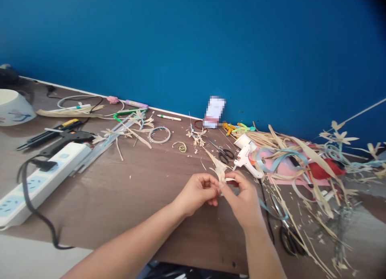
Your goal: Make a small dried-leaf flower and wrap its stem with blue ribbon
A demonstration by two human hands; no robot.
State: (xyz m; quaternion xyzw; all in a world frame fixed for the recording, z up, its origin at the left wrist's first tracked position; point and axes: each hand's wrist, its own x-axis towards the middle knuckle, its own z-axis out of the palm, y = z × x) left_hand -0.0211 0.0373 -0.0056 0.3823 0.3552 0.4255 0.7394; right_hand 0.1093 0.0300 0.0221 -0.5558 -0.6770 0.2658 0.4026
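A pale straw-coloured flower (221, 172), made of dried husk or leaf strips, stands up between my fingertips near the table's front middle. My right hand (241, 192) pinches its base between thumb and fingers. From the other side my left hand (200, 192) closes its thumb and fingers at the same spot, touching the base. What lies exactly under the fingertips is hidden. A light blue ribbon (269, 210) trails on the table to the right of my right hand.
Right of my hands lie a white glue gun (247, 156), black-handled scissors (291, 240), smaller scissors (225, 155) and a heap of dried strips (280, 144). A power strip (45, 182), a black glue gun (69, 140) and a white bowl-like container (15, 108) are at left. Behind rises a blue wall (169, 49).
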